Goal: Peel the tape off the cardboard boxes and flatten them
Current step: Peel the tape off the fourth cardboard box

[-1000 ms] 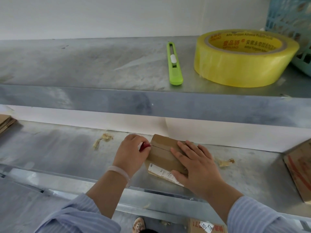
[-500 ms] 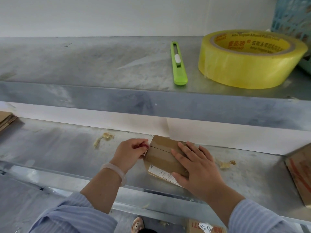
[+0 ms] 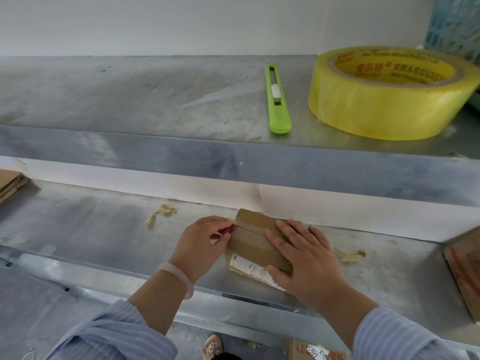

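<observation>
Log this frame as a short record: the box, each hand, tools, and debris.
box: small cardboard box, not yet flattened, on the lower shelf
left hand: pinches a small red tool at the seam on the box's left end
right hand: presses flat on the box top
upper shelf: green utility knife beside yellow tape roll
debris: tape scraps on the lower shelf

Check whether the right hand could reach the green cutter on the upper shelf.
Probably yes: the green cutter lies uncovered on the upper shelf, near its edge. But the right hand lies flat on the box and must let go.
</observation>
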`<state>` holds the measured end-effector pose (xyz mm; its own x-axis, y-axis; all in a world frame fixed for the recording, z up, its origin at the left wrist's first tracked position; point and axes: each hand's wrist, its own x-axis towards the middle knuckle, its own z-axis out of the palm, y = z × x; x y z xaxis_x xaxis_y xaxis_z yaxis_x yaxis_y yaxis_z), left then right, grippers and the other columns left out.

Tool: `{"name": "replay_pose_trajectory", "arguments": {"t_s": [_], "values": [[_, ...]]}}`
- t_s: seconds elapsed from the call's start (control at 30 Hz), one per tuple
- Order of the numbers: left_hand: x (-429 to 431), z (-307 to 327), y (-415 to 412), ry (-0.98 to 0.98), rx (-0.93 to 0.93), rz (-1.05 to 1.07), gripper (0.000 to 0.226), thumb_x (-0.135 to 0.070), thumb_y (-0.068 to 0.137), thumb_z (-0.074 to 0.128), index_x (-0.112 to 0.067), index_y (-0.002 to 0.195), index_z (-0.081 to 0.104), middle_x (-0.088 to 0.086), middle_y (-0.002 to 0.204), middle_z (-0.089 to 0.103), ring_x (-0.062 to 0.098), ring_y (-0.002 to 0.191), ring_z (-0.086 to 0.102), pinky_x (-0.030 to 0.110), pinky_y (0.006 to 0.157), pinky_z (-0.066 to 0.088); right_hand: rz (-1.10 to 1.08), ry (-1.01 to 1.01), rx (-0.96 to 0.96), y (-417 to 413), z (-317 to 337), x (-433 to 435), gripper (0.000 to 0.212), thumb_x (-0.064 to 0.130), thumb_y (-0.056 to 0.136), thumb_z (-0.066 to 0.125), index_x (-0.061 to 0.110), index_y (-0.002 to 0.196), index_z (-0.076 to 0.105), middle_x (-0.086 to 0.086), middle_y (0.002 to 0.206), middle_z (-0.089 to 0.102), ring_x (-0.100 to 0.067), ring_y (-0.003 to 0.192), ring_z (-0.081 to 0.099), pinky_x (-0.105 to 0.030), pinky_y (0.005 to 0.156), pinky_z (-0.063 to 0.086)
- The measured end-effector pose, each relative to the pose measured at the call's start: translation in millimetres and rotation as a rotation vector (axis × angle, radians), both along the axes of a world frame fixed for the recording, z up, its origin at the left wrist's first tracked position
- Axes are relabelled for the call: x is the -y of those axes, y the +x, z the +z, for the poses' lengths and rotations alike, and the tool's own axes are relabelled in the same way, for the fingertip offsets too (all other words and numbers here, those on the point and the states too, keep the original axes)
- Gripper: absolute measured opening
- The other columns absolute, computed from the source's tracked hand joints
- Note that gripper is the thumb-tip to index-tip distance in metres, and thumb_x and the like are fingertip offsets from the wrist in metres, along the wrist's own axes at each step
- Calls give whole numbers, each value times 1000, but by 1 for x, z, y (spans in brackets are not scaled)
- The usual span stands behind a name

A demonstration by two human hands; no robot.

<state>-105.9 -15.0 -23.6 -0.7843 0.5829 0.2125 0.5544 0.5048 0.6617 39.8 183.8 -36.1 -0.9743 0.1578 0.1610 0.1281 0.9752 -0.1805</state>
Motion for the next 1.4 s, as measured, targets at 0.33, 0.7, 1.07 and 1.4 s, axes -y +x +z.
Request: {"name": "replay_pose_trajectory", "arguments": {"t_s": [0.33, 0.7, 1.07, 1.4], "values": [[-16, 2, -8, 152, 708, 215, 9, -18, 93, 63, -23, 99, 68, -1, 98, 70, 18, 95, 67, 36, 86, 58, 10, 12, -16, 0, -1, 0, 65, 67, 79, 47, 37, 136, 54, 5, 144, 51, -21, 135, 45, -43, 111, 22], [-13, -15, -8, 274, 779, 414, 14, -1, 84, 70, -8, 93, 63, 7, 88, 74, 22, 76, 72, 36, 64, 61, 40, -21, -13, 3, 0, -2, 66, 68, 79, 46, 38, 137, 52, 7, 146, 48, -18, 138, 41, -41, 113, 20], [24, -23, -56, 322, 592, 637, 38, -6, 100, 42, -15, 134, 55, 7, 113, 59, 17, 80, 59, 30, 72, 54, 88, -61, 4, 4, 1, -5, 66, 60, 83, 45, 34, 143, 46, 8, 153, 38, -14, 143, 30, -40, 118, 12], [3, -1, -15, 75, 516, 125, 25, -19, 97, 54, -40, 96, 67, -11, 100, 71, 13, 94, 66, 37, 86, 57, 39, -86, -151, 1, 19, 0, 47, 50, 62, 63, 29, 104, 61, 12, 103, 56, -13, 102, 51, -36, 100, 40]]}}
